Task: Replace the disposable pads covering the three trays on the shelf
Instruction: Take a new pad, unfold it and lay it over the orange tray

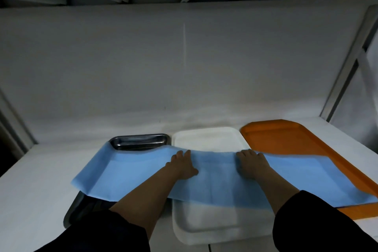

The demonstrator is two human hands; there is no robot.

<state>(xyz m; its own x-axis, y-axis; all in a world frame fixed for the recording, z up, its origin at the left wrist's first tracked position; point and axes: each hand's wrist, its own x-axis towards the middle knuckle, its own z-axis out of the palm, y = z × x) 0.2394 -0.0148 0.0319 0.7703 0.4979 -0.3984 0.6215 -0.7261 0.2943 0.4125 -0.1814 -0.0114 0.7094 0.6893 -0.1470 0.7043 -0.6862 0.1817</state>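
While both the left hand and right hand press flat, fingers spread, on the blue pad draped across steel tray, white tray and orange tray, it could bunch; its left edge overhangs, seemingly unsupported, so it might slide off the shelf.

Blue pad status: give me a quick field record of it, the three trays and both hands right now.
pad: one blue pad spread crosswise over all three trays
metal tray: left, far end uncovered
white tray: middle, far and near ends uncovered
orange tray: right, far end and right rim uncovered
left hand: flat on the pad, fingers extended, over the white tray
right hand: flat on the pad, near the white and orange trays' border
surface: white shelf
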